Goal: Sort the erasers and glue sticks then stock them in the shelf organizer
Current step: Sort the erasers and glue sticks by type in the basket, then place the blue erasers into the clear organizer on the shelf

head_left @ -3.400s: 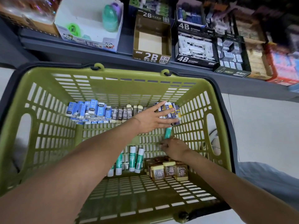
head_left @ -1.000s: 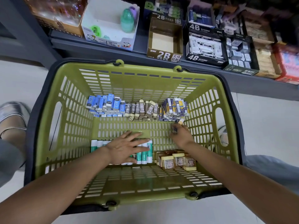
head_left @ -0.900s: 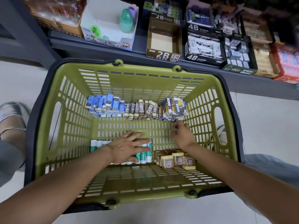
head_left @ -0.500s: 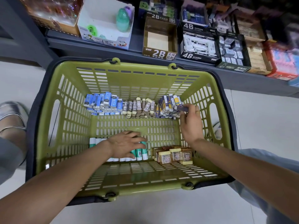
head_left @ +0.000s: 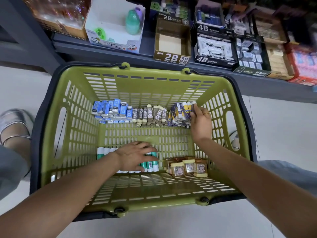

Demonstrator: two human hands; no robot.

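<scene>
A green basket (head_left: 72,127) holds sorted stock. Along its far wall stand blue erasers (head_left: 112,109), brown 2B erasers (head_left: 151,115) and purple-and-yellow erasers (head_left: 181,111). My right hand (head_left: 201,121) pinches one purple-and-yellow eraser at the right end of that pile. A row of green-and-white glue sticks (head_left: 151,164) lies near the front, and my left hand (head_left: 135,156) rests flat on it with fingers spread. Gold-labelled square erasers (head_left: 187,166) sit at the front right.
Display boxes stand on the grey shelf (head_left: 147,56) behind the basket: an empty brown 2B box (head_left: 172,44), a black 4B box (head_left: 214,48) with erasers, and a white box (head_left: 115,30) holding a green bottle. A silver shoe (head_left: 13,124) is at the left.
My right hand rose from the basket floor to the purple-and-yellow eraser pile with an eraser. My left hand stayed on the glue sticks, shifting slightly. The camera tilted a little.
</scene>
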